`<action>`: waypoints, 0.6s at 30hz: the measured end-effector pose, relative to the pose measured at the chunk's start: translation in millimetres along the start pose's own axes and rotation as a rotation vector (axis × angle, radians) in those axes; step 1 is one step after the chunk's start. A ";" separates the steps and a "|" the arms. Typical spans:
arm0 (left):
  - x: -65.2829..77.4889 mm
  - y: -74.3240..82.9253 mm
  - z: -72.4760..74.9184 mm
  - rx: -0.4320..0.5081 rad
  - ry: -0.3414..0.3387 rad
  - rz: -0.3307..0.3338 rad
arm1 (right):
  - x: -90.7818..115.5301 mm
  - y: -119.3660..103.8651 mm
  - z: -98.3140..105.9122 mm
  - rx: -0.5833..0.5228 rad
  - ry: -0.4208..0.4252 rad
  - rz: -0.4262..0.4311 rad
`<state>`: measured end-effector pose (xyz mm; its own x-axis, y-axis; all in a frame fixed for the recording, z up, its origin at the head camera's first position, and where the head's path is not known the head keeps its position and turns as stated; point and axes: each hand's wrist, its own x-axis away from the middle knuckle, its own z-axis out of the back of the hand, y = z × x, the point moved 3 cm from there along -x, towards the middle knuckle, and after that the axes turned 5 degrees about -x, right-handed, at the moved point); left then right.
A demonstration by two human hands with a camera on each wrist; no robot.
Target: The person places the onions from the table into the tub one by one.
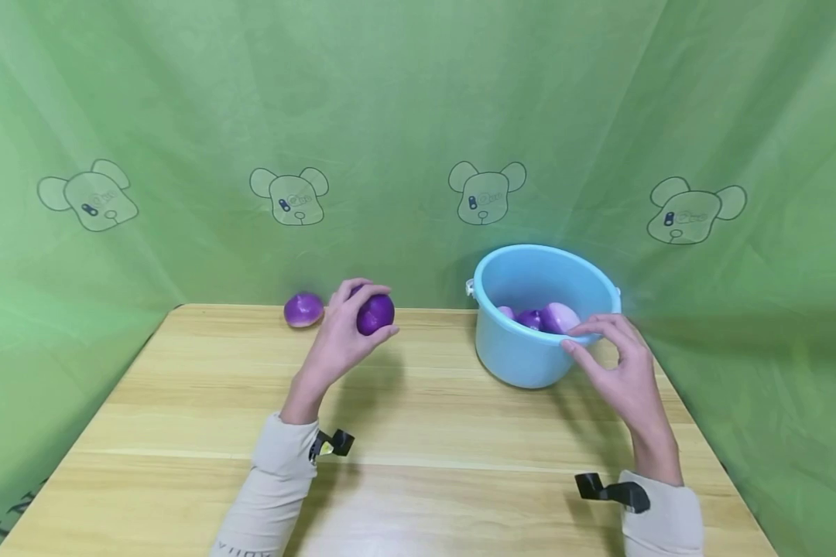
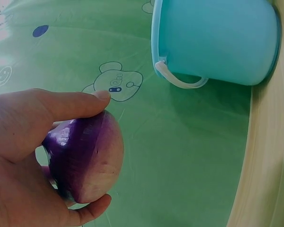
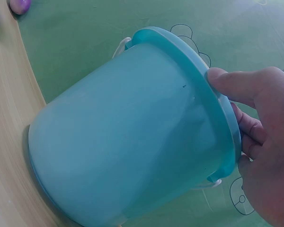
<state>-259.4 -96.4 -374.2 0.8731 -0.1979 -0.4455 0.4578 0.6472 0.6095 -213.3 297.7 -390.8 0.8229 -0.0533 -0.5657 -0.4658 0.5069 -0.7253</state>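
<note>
My left hand [image 1: 336, 333] holds a glossy purple-and-white turnip [image 1: 376, 313] above the table, with the thumb on one side and fingers on the other. In the left wrist view the turnip [image 2: 92, 156] shows a dark purple part fading to a pale one. A light blue bucket [image 1: 522, 360] stands upright to the right; several purple and pale turnips [image 1: 560, 318] lie inside, partly hidden by its wall. With thumb and fingers my right hand [image 1: 623, 379] pinches the bucket's near right rim. Another turnip [image 1: 303, 309] rests on the table just left of my left hand.
The wooden table [image 1: 446, 433] ends at a green curtain [image 1: 390, 139] printed with bear heads, which also hangs along both sides. A white handle [image 2: 180, 81] hangs at the bucket's side. Black straps [image 1: 613, 493] are on both wrists.
</note>
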 end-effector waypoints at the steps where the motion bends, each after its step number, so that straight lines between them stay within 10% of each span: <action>1: -0.1 0.8 -0.3 0.001 0.000 -0.002 | 0.0 -0.1 -0.1 0.000 0.000 -0.001; 18: -3.8 11.6 -7.5 -0.010 0.002 -0.020 | 0.4 0.8 0.0 0.003 0.002 0.004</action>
<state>-258.7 -82.6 -370.4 0.8634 -0.2093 -0.4591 0.4735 0.6501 0.5942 -213.4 298.1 -391.7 0.8203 -0.0530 -0.5694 -0.4681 0.5099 -0.7217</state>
